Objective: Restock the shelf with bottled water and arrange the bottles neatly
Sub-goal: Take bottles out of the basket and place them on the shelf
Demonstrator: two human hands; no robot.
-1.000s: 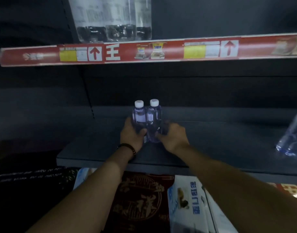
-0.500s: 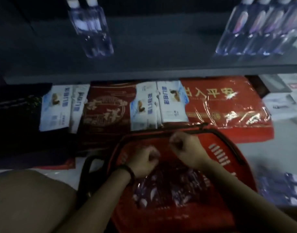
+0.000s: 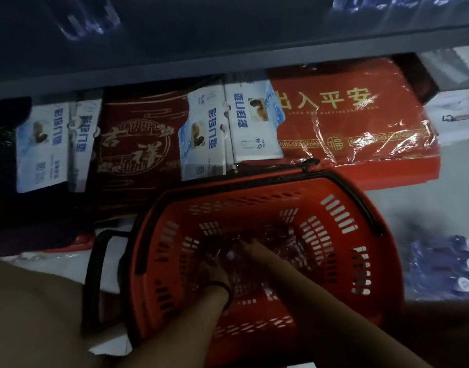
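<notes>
A red plastic basket [image 3: 334,216] with black handles stands on the floor below the dark grey shelf [image 3: 175,73]. Several water bottles [image 3: 284,240] lie in its bottom, dim and blurred. Both of my hands are down inside it. My left hand [image 3: 213,270], with a black band on the wrist, is low among the bottles. My right hand [image 3: 250,247] touches them just beyond. Whether either hand grips a bottle is not visible. Two bottles [image 3: 87,19] stand on the shelf at top left, and a row of bottles [image 3: 400,2] at top right.
Under the shelf lie a red boxed mat [image 3: 347,123], a dark red mat [image 3: 137,147] and white packets [image 3: 228,128]. A wrapped pack of bottles [image 3: 446,266] lies on the floor to the right of the basket. My knee [image 3: 28,314] fills the lower left.
My hands left the two bottles on the shelf, came down over the basket as fists, and have now reached deep inside it. The view tilted down from shelf to floor.
</notes>
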